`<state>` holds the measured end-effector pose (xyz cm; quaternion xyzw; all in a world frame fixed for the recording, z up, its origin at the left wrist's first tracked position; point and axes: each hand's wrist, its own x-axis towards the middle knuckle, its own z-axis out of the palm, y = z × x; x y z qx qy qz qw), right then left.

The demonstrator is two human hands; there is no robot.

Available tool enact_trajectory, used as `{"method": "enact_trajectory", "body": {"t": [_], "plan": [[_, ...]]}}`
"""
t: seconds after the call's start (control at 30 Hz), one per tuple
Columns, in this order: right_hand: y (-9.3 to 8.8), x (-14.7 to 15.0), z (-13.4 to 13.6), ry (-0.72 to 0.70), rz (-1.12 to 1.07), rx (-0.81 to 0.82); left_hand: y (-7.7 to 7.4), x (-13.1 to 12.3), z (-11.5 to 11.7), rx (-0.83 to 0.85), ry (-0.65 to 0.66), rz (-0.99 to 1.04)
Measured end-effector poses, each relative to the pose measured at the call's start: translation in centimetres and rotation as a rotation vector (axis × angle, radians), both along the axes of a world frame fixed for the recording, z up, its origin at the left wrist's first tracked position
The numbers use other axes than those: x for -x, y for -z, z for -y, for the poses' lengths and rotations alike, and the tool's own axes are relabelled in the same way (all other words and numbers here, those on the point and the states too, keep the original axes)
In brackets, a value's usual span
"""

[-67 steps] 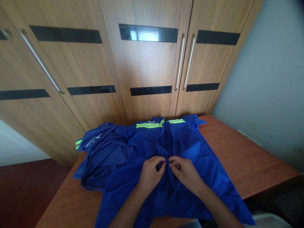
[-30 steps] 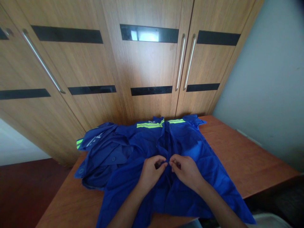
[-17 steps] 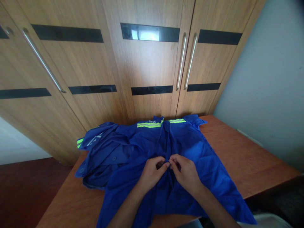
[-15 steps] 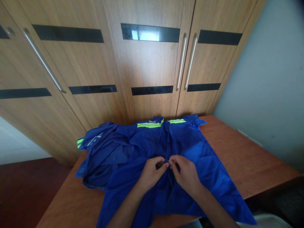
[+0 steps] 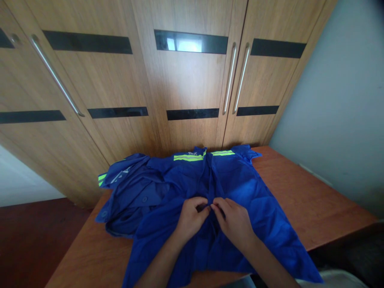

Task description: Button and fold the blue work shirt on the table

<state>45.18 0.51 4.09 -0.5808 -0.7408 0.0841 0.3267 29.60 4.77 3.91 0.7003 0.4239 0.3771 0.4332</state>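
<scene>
A blue work jacket (image 5: 258,208) with yellow-green reflective strips lies spread on the wooden table, its collar end toward the cupboard. Both hands meet at its front opening, near the middle. My left hand (image 5: 193,216) is closed in a pinch on the left front edge of the cloth. Close beside it, my right hand (image 5: 232,218) pinches the right front edge, fingertips nearly touching the left ones. Any button between the fingertips is too small or hidden to make out. A crumpled blue garment part (image 5: 141,200) with buttons lies to the left.
Behind the jacket stands a wooden cupboard (image 5: 189,80) with black strips and metal handles. The reddish-brown table (image 5: 303,196) extends to the right, up to a grey wall (image 5: 339,120). A pale rounded object (image 5: 336,278) shows below the table's edge at lower right.
My fingertips have shifted slightly left while keeping their pinch at the front opening. The jacket lies almost as before.
</scene>
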Motion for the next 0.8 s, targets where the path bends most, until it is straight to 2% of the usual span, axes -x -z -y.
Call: {"method": "enact_trajectory", "body": {"t": [0.13,0.23,0.3,0.43,0.6,0.73,0.8], "plan": [[-0.2,-0.6,-1.0,-0.076,-0.432,0.258,-0.3,0.0,0.1,-0.163,0.045,-0.08],[-0.1,-1.3,-1.6,-0.166,-0.574,0.39,-0.2,0.0,0.1,-0.255,0.048,-0.186],[-0.1,-1.9,-1.7,-0.177,-0.512,0.392,0.0,0.0,0.1,-0.287,0.035,-0.27],[-0.7,-2.4,-1.6,0.0,-0.227,0.248,0.1,-0.1,0.3,-0.296,0.036,-0.446],[-1.5,-1.4,-3.1,0.086,-0.127,0.035,-0.8,-0.5,1.3,-0.314,0.161,-0.586],[-1.2,-0.7,-5.6,0.203,0.01,0.096,-2.2,-0.2,0.9,-0.2,0.331,-0.47],[-0.7,-0.9,-6.7,0.261,0.037,0.171,-2.5,0.2,-0.1,-0.149,0.276,-0.453]]}}
